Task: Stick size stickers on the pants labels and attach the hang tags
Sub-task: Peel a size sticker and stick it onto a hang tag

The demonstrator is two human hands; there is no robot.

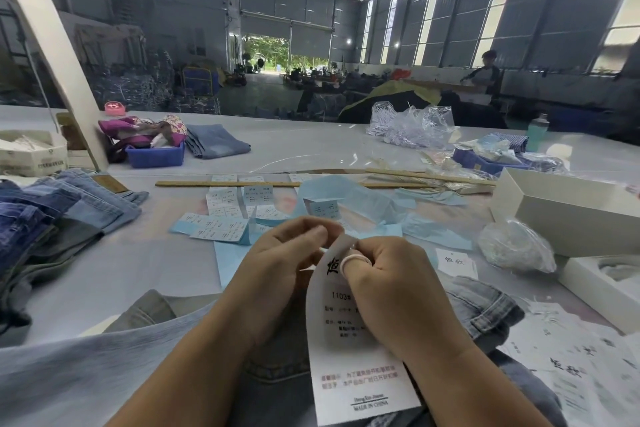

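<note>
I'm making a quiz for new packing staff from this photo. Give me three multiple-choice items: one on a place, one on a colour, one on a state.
1. Where does the blue tray sit?
A. far left of the table
B. on the white box
C. on the person's lap

2. What colour is the backing paper of the sticker sheets?
A. red
B. light blue
C. black

3. What is the right hand doing?
A. resting flat
B. holding the hang tag
C. lifting jeans

Answers: 1 A, beside a bag; 2 B, pale blue strips; 3 B, its grip pinches the tag's top.
</note>
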